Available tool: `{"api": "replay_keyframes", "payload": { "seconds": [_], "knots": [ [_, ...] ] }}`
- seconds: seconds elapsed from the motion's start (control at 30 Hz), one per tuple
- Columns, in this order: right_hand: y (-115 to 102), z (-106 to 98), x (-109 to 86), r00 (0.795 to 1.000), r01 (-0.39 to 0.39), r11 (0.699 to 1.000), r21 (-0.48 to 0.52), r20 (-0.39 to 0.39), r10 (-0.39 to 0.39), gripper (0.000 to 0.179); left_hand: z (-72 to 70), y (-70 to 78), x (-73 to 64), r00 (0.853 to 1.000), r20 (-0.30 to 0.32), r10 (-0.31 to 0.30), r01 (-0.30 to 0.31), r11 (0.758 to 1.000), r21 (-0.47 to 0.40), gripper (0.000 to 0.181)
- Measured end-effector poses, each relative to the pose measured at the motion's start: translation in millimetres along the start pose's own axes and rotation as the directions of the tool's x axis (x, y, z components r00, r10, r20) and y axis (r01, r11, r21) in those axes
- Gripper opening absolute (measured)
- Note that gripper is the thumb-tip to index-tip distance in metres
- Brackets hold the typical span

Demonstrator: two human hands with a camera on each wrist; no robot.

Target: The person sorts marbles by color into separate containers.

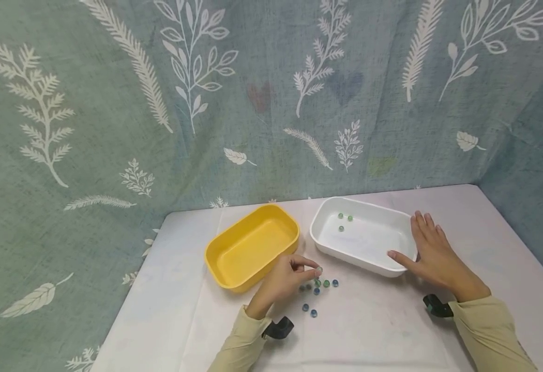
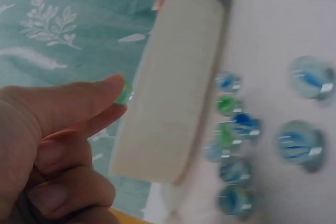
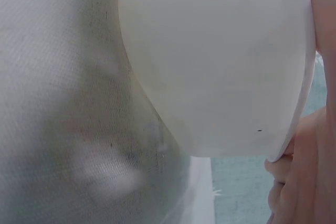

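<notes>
Between thumb and index finger, my left hand point(image 1: 284, 276) pinches a green glass marble point(image 2: 124, 94), raised above the table in front of the two trays. Under and beside that hand lie several loose marbles point(image 1: 326, 283), some green and some with blue streaks. My right hand point(image 1: 439, 257) rests on the right end of the white tray point(image 1: 363, 263), its fingers extended along the rim. Three green marbles point(image 1: 341, 228) sit inside the white tray, toward its left end. In the right wrist view, the fingers point(image 3: 307, 166) touch the tray's rim.
A yellow tray point(image 1: 225, 253) stands left of the white one, with no marbles visible in it. Both are on a table point(image 1: 374, 330) covered in pale cloth. A green leaf-patterned curtain point(image 1: 253, 103) hangs behind and around the table.
</notes>
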State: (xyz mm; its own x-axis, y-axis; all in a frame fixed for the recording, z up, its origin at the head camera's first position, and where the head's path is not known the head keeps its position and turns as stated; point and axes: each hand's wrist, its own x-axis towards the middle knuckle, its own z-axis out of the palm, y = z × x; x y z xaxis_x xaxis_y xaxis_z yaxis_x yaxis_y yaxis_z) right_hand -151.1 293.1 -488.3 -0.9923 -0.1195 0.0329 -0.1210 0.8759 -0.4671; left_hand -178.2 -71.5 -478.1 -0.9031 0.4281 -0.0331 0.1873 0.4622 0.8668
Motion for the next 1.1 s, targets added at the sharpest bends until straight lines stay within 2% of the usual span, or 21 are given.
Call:
{"api": "replay_keyframes", "payload": {
  "seconds": [0.2, 0.33, 0.57, 0.77, 0.9, 1.1],
  "knots": [
    [1.4, -1.9, -0.7, 1.000, -0.001, 1.000, -0.007, -0.004, 0.001, 0.118, -12.7, 12.2, 18.0, 0.994, -0.091, 0.063, -0.069, 0.995, -0.067, 0.017],
    [1.6, -0.9, -1.1, 1.000, 0.006, 1.000, -0.001, -0.011, -0.006, 0.118, -13.6, 21.5, 30.0, 0.991, -0.110, 0.082, -0.092, 0.992, -0.092, 0.019],
    [0.7, 0.9, -0.7, 1.000, 0.010, 1.000, -0.003, -0.020, -0.010, 0.118, -4.9, 35.9, 56.8, 0.990, -0.127, 0.059, -0.070, 0.994, -0.083, 0.023],
    [0.5, 1.6, 0.1, 1.000, 0.004, 1.000, -0.006, -0.014, -0.004, 0.118, 3.5, 44.4, 81.8, 0.990, -0.110, 0.083, -0.094, 0.991, -0.099, 0.023],
    [0.0, 1.0, 0.0, 1.000, 0.008, 1.000, -0.006, -0.022, -0.008, 0.117, 10.1, 48.8, 96.2, 0.990, -0.106, 0.094, -0.101, 0.993, -0.067, 0.022],
    [-0.7, 0.9, -0.6, 1.000, 0.013, 1.000, 0.008, -0.020, -0.012, 0.117, 21.8, 50.7, 113.5, 0.994, -0.103, 0.034, -0.032, 0.999, 0.021, 0.021]
  ]
}}
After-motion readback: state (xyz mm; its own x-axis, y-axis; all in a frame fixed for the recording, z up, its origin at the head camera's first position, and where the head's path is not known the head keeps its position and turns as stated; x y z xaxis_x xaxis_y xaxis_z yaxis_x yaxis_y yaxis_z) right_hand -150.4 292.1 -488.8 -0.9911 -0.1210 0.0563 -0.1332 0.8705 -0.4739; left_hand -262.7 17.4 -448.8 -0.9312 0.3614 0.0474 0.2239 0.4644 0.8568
